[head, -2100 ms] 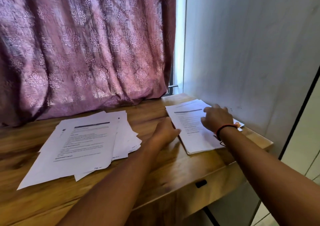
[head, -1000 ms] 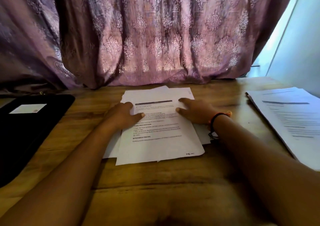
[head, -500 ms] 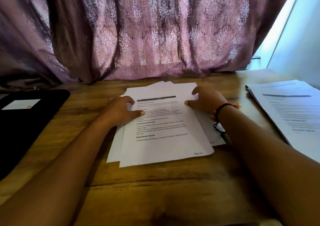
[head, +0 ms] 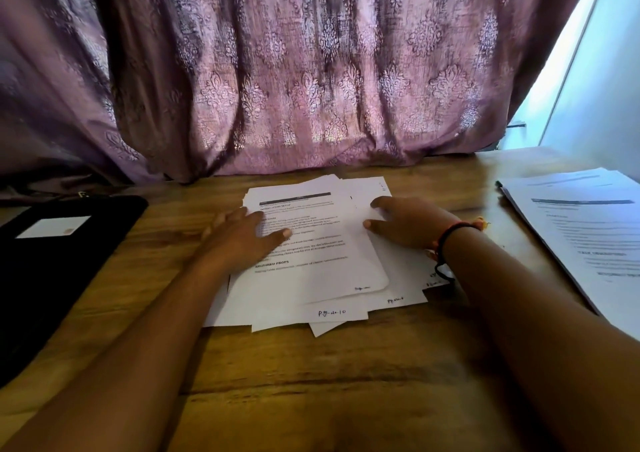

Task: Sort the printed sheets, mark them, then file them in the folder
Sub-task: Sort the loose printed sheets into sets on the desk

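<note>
A loose pile of printed sheets lies fanned out in the middle of the wooden desk, with handwritten page numbers showing at the lower edges. My left hand rests flat on the left side of the top sheet. My right hand, with a dark band at the wrist, touches the top sheet's right edge with thumb and fingers spread. A second, neater stack of sheets lies at the right. The black folder lies shut at the left, with a white label on its cover.
A purple patterned curtain hangs along the back edge of the desk. A pale wall stands at the right behind the neat stack. Bare wood stretches between the pile and the near edge.
My view turned from the right stack to the middle pile. Both hands came onto the pile, and its sheets have since spread apart, baring lower edges and page numbers.
</note>
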